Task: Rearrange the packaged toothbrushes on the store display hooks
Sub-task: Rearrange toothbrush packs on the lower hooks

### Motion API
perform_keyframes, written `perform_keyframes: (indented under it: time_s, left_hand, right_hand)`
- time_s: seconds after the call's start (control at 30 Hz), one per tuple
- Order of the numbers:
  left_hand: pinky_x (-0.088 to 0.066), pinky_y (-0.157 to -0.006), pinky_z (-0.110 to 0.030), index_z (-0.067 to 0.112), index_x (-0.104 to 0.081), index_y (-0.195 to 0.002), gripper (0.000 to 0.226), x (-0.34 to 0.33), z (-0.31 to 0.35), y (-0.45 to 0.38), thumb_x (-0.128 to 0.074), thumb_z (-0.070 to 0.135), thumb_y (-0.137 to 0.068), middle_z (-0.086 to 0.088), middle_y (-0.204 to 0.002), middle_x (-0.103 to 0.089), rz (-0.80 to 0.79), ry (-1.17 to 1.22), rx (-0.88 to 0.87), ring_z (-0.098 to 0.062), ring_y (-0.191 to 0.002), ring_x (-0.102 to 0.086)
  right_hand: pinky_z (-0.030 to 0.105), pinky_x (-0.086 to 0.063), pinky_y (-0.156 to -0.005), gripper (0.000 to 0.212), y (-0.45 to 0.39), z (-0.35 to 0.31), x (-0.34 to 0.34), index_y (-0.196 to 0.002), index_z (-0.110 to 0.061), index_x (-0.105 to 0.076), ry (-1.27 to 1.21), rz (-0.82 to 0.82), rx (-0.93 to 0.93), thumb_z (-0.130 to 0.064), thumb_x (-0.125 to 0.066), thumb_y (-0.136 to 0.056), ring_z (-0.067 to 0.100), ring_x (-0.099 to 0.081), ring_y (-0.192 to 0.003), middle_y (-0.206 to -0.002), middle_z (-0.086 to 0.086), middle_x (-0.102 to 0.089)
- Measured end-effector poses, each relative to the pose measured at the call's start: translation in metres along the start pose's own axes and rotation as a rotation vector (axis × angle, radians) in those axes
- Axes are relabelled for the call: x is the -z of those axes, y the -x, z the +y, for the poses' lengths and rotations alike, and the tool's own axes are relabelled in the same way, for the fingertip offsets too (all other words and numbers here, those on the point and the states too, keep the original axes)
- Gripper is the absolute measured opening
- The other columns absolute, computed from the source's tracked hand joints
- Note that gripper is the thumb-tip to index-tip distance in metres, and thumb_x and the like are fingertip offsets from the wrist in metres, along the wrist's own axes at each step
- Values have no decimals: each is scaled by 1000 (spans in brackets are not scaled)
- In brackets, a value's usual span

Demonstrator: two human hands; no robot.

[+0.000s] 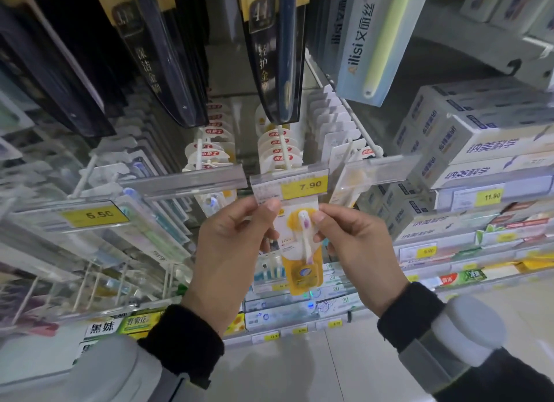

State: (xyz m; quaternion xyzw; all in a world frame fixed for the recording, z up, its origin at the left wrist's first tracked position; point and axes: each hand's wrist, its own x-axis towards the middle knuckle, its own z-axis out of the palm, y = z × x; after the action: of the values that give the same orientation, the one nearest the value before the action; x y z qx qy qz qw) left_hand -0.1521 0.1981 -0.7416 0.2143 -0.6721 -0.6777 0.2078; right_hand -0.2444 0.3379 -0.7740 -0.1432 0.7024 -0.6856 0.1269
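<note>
Nearest to us are two grey sleeves with black cuffs, reaching up from the bottom edge toward a store display of hooks. Starting at the display's left edge, clear packs of toothbrushes hang in crowded rows behind a yellow price tag (95, 215) reading 5.50; the packs there are blurred and we cannot read them. Above them, tall black packages (168, 57) hang from the top edge, cut off by the frame.

Moving toward the middle, our left hand (230, 252) pinches the upper left edge of a yellow toothbrush package (302, 252) between thumb and curled fingers. That package hangs upright just below the price rail at the front end of the center hook (283, 150), right under a yellow tag (305, 186) reading 7.90. The tag covers the top of the package, so we cannot tell whether it is on the hook. More white-topped packs (277, 150) of the same kind are lined up behind on that hook.

Our right hand (356, 246) pinches the package's right edge, thumb on the front, fingers curled behind. Both hands hide its sides.

Further right, a pale blue package (365, 48) with a light green brush hangs from above. At the display's right edge, stacked white toothpaste boxes (479, 150) sit on shelves with an 11.90 tag (491, 196).
</note>
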Motion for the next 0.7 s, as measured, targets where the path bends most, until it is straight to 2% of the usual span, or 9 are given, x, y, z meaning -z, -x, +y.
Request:
perform_keyframes:
  time_s: [0.07, 0.17, 0.33, 0.4, 0.47, 0.57, 0.63, 0.7]
  left_hand:
    - [-47, -60, -23, 19, -77, -87, 16, -2, 2, -1, -67, 31, -91, -16, -73, -65, 42, -11, -18, -13, -62, -53]
    - [-47, -58, -20, 23, -77, -86, 12, -5, 3, -3, -67, 29, -91, -2, -67, -62, 90, -24, -33, -11, -60, -53]
    - [-44, -56, -12, 21, -71, -86, 5, -10, 7, -7, -71, 17, -89, 12, -62, -66, 74, -22, -34, -2, -53, -55]
    - [-43, -54, -8, 21, -70, -89, 12, -13, 10, -7, -70, 10, -89, 16, -60, -69, 44, -35, -45, 3, -49, -57]
    - [-42, -51, -5, 21, -69, -88, 18, -16, 12, -9, -68, 3, -88, 18, -57, -69, 48, -57, -36, 5, -47, -59]
    - [-38, -47, -3, 19, -68, -75, 27, -20, 12, -17, -65, -4, -88, 20, -49, -65, 113, -92, 4, 6, -45, -58]
    - [-38, -44, -6, 17, -70, -70, 25, -22, 9, -23, -65, 1, -89, 13, -48, -64, 145, -116, 34, 2, -45, -55]
    - [-41, -43, -9, 16, -73, -75, 19, -24, 6, -26, -66, 8, -90, 7, -55, -65, 152, -112, 66, -1, -46, -54]
  right_hand:
    - [12, -45, -53, 14, -4, -3, -4, -92, -16, -78, -16, 5, -12, -7, -67, -94, 0, -57, -51, -56, -13, -68]
    - [13, -47, -53, 15, -9, -5, -10, -90, -19, -77, -23, 38, -23, -8, -68, -93, 2, -62, -54, -59, -11, -71]
    - [16, -50, -53, 16, -17, -7, -15, -90, -21, -76, -24, 58, -75, -9, -66, -95, 2, -63, -55, -60, -11, -72]
    - [16, -50, -52, 18, -19, -8, -14, -87, -23, -75, -23, 55, -74, -10, -66, -96, 3, -63, -55, -61, -12, -73]
    - [16, -50, -50, 17, -20, -8, -13, -87, -21, -75, -22, 54, -76, -10, -66, -96, 4, -64, -56, -61, -11, -73]
    - [16, -50, -46, 19, -20, -10, -10, -86, -20, -74, -54, 32, -100, -7, -65, -96, 3, -64, -54, -59, -10, -73]
    - [17, -51, -47, 22, -18, -11, -5, -83, -23, -74, -40, 11, -99, -7, -65, -96, 4, -66, -56, -63, -7, -74]
    - [22, -50, -50, 16, -16, -9, 2, -84, -21, -72, 2, 75, -77, -9, -68, -94, 10, -67, -60, -72, 0, -74]
